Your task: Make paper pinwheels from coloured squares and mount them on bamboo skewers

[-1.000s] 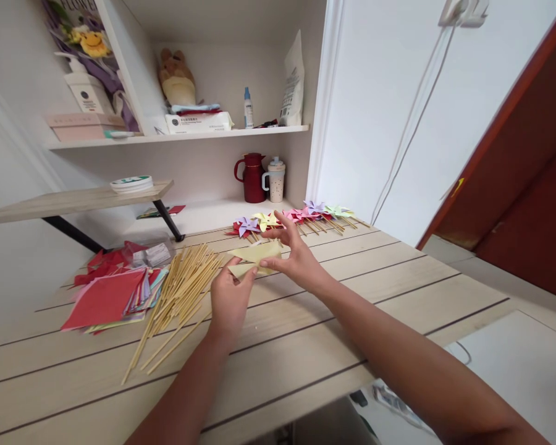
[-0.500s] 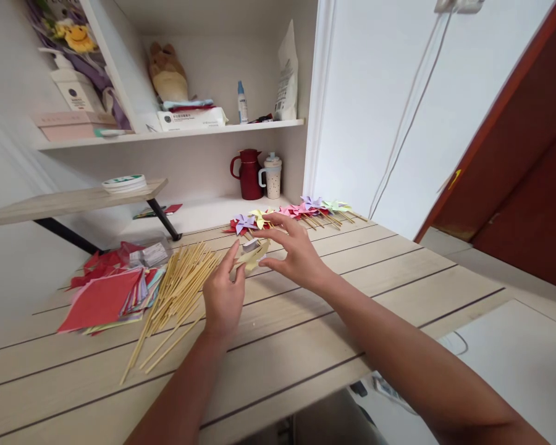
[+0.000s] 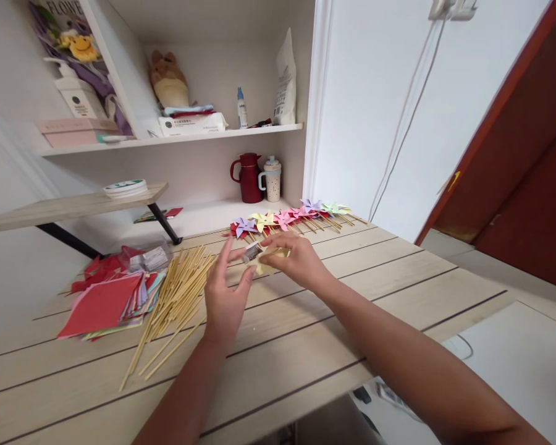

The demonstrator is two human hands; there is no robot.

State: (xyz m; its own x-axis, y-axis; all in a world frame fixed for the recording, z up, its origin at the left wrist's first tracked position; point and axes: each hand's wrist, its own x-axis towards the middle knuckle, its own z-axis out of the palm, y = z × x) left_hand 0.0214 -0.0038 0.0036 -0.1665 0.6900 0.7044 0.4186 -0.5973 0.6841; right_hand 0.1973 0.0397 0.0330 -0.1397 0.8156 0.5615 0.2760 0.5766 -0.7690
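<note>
A piece of pale yellow paper (image 3: 267,264), cut and partly curled, is pinched between the thumb and fingers of my right hand (image 3: 295,258). To its left, my left hand (image 3: 226,285) has its fingers and thumb apart, with the thumb tip close to the paper's edge; whether they touch I cannot tell. Between the hands, just beyond the paper, lies a small clear box (image 3: 251,251) with dark contents too small to make out. Finished paper pinwheels on sticks, among them a yellow pinwheel (image 3: 263,220) and a purple pinwheel (image 3: 243,227), lie in a row behind my hands.
Left of my hands lies a pile of thin wooden sticks (image 3: 181,290). Beyond it are a stack of coloured paper sheets (image 3: 102,304) and a clear packet (image 3: 151,256). A dark red jug (image 3: 249,179) and a speckled cup (image 3: 272,180) stand at the back under the shelf.
The yellow paper has passed from my left fingers to my right hand, which has closed on it. My left fingers have spread apart. The view has tilted up slightly.
</note>
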